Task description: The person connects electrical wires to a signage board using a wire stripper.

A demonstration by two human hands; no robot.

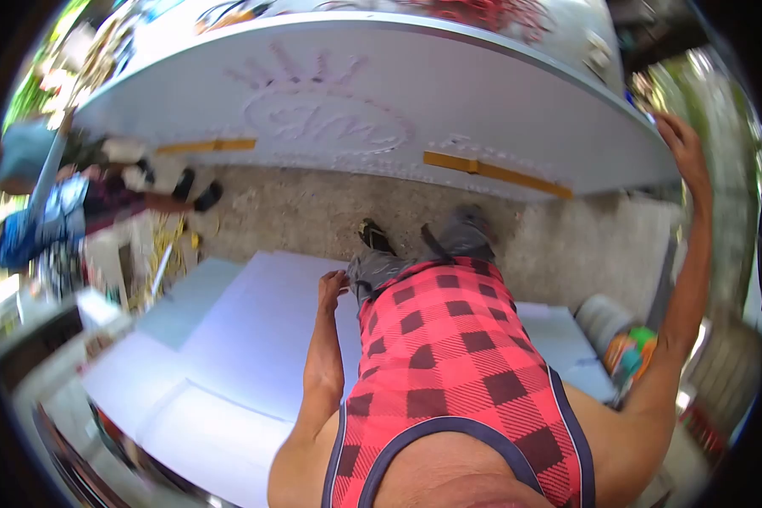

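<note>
A long white signboard (550, 93) with a raised crown-like design, an oval and faint lettering stands on edge across the view. My right hand (686, 151) grips its right-hand end, fingers over the top corner. Two yellow-brown strips (499, 174) sit along the board's lower part. My left hand (333, 286) hangs beside my left hip, fingers loosely bent, with nothing visible in it. At the board's far left end, another person (42, 212) in a blue top has a raised hand at its edge.
Large white sheets (245, 339) lie behind me on the left. Red wires (491, 10) rest on a white surface beyond the board. A striped roll (605, 322) and a colourful bag (631, 356) are near my right side. Concrete floor (305, 212) lies underfoot, with clutter at left.
</note>
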